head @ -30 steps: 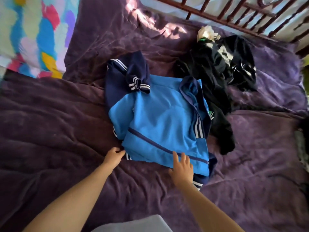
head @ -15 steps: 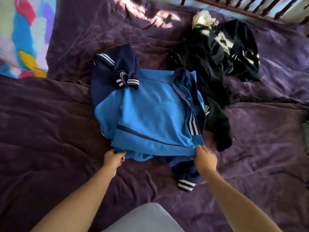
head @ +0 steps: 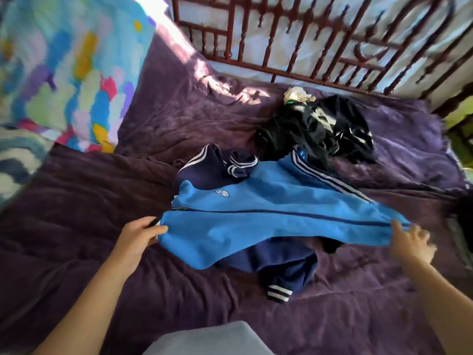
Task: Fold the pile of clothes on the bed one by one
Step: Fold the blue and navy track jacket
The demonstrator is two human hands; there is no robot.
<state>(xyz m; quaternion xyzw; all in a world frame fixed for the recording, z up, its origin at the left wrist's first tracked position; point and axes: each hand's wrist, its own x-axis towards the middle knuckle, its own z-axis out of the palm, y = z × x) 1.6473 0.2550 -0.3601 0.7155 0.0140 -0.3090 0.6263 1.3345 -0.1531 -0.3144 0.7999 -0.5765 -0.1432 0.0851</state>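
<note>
A light-blue track jacket (head: 256, 216) with navy sleeves and white stripes lies stretched wide across the purple bed cover (head: 102, 196). My left hand (head: 138, 235) grips its left hem corner. My right hand (head: 412, 242) pinches the right hem corner, blurred by motion. The near edge is lifted off the bed, and a navy sleeve with a striped cuff (head: 279, 294) hangs below it. Behind the jacket a crumpled black garment (head: 325, 129) lies with a cream cloth (head: 298, 94) on top.
A dark red wooden headboard (head: 294, 44) with spindles closes the far side of the bed. A multicoloured pillow or quilt (head: 64, 70) lies at the far left. A grey garment edge (head: 204, 339) shows at the bottom, close to me.
Both hands took the jacket's hem corners and pulled them apart, spreading it wide and lifting its near edge. My right hand moved far right. The view tilted up toward the headboard.
</note>
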